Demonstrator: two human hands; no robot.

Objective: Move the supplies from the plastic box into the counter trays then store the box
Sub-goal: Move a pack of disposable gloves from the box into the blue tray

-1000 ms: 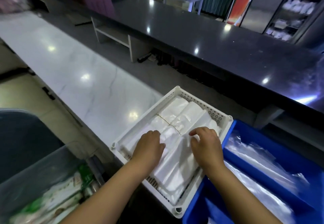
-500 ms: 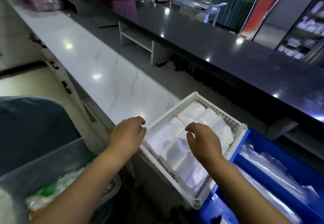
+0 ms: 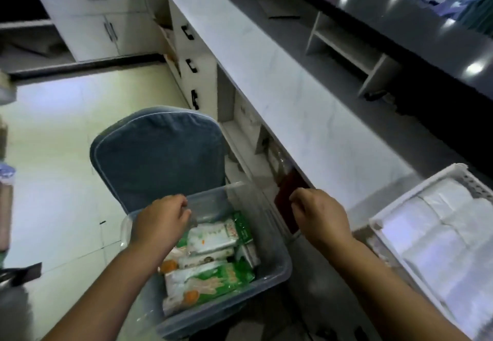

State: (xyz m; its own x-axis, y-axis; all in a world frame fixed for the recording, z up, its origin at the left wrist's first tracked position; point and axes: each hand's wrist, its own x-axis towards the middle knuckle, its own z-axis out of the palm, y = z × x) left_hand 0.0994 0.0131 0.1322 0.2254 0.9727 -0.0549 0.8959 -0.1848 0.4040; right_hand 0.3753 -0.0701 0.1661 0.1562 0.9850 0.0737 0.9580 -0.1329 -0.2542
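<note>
Left hand [image 3: 160, 223] curled empty over box [image 3: 277, 266], fingers loosely bent, gripping nothing. Right hand [image 3: 318, 215] likewise loosely curled, empty, beside box's right rim. Green-white packets [image 3: 210, 274] inside box, on chair [image 3: 160, 151]. White tray [image 3: 416, 194] of bags [image 3: 440, 236] right, on counter [image 3: 306, 106].

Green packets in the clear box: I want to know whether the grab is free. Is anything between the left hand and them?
Nothing visible. The left hand is over the open plastic box, which has no lid on, and the green packets lie uncovered just below its fingers. The right hand is off to the side, outside the box.
</note>
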